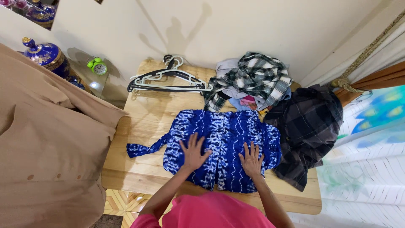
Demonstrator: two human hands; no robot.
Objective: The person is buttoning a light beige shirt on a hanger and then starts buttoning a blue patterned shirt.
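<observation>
Your left hand (pixel 194 151) and right hand (pixel 252 159) lay flat, fingers released, on the blue-white tie-dye garment (pixel 223 145) spread over the desk (pixel 145 118); hangers (pixel 168 79), plaid shirt pile (pixel 253 78), dark checked shirt (pixel 310 126) crowded behind.

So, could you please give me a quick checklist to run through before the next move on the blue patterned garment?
1. Both hands flat on the cloth: ok. The left hand and right hand lie palm-down, fingers spread, on the blue patterned garment.
2. Garment fully on the wooden table: not ok; its near edge reaches the table's front edge.
3. Tie strap free: ok, it trails out to the left on bare wood.
4. Garment apart from the dark plaid shirt: not ok, their edges meet.
5. Hangers out of the way: ok, at the far edge.
6. Cloth smooth under the palms: cannot tell.
</observation>
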